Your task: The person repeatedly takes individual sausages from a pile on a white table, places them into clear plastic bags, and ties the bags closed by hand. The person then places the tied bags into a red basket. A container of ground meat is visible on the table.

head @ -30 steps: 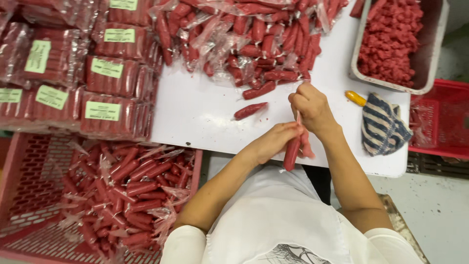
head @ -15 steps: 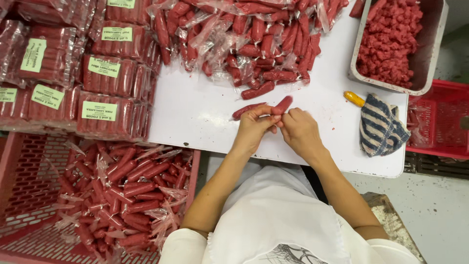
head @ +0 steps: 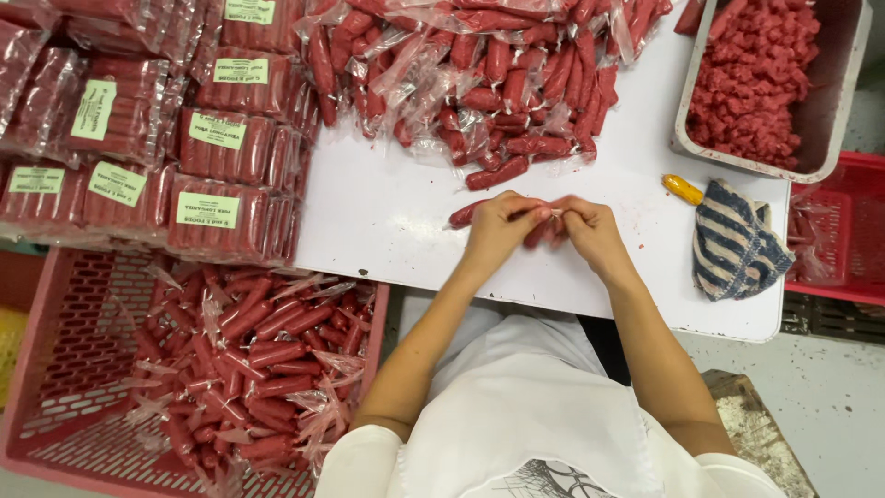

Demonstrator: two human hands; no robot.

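My left hand (head: pixel 499 225) and my right hand (head: pixel 590 232) meet over the white table (head: pixel 387 212), both pinching the same red sausage (head: pixel 537 229) in clear wrap, fingertips close together at its top. Another red sausage (head: pixel 464 215) lies on the table just left of my left hand. A heap of wrapped red sausages (head: pixel 479 83) spreads across the table beyond my hands. Part of the held sausage is hidden by my fingers.
Labelled sealed packs of sausages (head: pixel 194 166) are stacked at the left. A red crate (head: pixel 55 369) of loose wrapped sausages sits below left. A grey tray (head: pixel 834 111) of red minced meat stands at top right, with a striped cloth (head: pixel 733 244) and a yellow-handled tool (head: pixel 682 189) beside it.
My hands came up from the table's near edge with the sausage, drew together over the table, and now both pinch it; the view is otherwise steady.
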